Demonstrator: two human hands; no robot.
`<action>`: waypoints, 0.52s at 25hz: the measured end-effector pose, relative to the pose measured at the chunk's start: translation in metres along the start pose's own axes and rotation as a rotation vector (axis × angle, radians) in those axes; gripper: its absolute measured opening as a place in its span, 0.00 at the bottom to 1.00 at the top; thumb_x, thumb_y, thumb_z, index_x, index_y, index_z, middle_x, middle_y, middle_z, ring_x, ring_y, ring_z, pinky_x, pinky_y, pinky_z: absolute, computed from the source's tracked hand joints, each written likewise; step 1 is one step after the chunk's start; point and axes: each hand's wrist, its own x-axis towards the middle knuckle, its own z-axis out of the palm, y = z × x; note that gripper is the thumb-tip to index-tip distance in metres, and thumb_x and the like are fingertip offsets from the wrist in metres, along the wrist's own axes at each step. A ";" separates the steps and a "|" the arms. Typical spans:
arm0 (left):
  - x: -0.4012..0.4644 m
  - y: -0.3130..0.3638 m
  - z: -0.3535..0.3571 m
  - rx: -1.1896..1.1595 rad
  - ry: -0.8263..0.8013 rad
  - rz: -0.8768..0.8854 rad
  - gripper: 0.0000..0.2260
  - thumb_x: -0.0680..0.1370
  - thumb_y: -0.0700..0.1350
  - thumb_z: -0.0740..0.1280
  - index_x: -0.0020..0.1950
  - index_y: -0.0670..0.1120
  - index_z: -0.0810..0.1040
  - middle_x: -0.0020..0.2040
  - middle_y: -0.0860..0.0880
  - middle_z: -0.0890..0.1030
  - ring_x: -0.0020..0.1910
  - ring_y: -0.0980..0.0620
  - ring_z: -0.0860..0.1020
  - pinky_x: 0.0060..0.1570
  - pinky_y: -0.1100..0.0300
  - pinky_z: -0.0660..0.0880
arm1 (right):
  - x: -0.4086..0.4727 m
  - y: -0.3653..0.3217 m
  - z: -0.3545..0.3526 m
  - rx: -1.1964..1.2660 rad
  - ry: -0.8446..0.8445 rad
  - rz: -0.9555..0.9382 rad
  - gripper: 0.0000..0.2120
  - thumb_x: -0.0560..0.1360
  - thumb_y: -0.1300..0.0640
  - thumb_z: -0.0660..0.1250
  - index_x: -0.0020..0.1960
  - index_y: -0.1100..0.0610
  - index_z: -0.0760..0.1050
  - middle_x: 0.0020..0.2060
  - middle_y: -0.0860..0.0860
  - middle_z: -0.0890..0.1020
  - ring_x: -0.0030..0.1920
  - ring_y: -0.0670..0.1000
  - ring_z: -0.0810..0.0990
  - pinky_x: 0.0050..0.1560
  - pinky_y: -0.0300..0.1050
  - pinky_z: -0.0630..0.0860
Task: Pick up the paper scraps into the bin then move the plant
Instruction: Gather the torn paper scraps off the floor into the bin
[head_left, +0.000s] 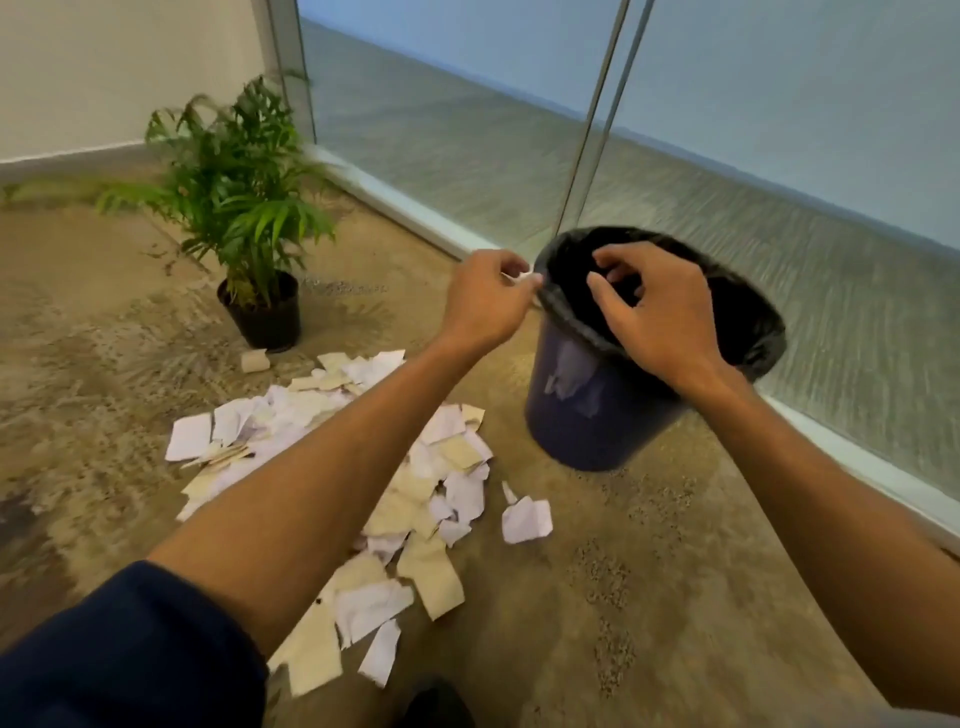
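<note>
A speckled tan floor fills the near scene, and a glass wall with a pale frame runs from far left to near right.

The paper scraps lie in a loose heap on the floor in the middle, spreading from near the plant pot toward the near edge: torn white and cream pieces, some creased, overlapping one another. One white scrap lies a little apart on the right of the heap, and a small cream piece lies just beside the pot. No writing on them can be read.

The bin stands to the right of the heap, close to the glass wall. It is dark blue, round, lined with a black bag folded over its rim; a torn pale label on its side is unreadable.

The plant, green with long narrow leaves, stands far left in a black pot.

The left hand is at the bin's left rim, fingers curled, pinching a small white bit of paper. The right hand is over the bin's mouth, fingers loosely bent and spread, holding nothing visible. A dark blue sleeve covers the left upper arm.
</note>
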 end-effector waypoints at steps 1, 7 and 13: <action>-0.006 -0.007 -0.012 0.000 0.030 0.007 0.07 0.75 0.47 0.70 0.48 0.45 0.83 0.42 0.51 0.83 0.42 0.55 0.80 0.47 0.57 0.79 | 0.005 -0.008 -0.002 0.020 -0.012 -0.079 0.15 0.76 0.48 0.66 0.59 0.52 0.80 0.50 0.47 0.84 0.48 0.45 0.81 0.50 0.45 0.78; -0.111 -0.129 -0.095 0.175 0.099 -0.248 0.05 0.75 0.45 0.70 0.48 0.47 0.84 0.42 0.52 0.83 0.39 0.60 0.79 0.38 0.66 0.74 | -0.046 -0.056 0.083 0.128 -0.369 -0.130 0.11 0.76 0.52 0.67 0.55 0.55 0.82 0.47 0.50 0.84 0.46 0.49 0.82 0.47 0.48 0.78; -0.191 -0.195 -0.124 0.446 0.055 -0.393 0.09 0.74 0.53 0.70 0.47 0.49 0.83 0.39 0.54 0.81 0.37 0.55 0.78 0.37 0.58 0.75 | -0.098 -0.068 0.167 0.168 -0.769 -0.075 0.12 0.77 0.52 0.68 0.59 0.52 0.81 0.52 0.48 0.85 0.46 0.45 0.82 0.50 0.46 0.78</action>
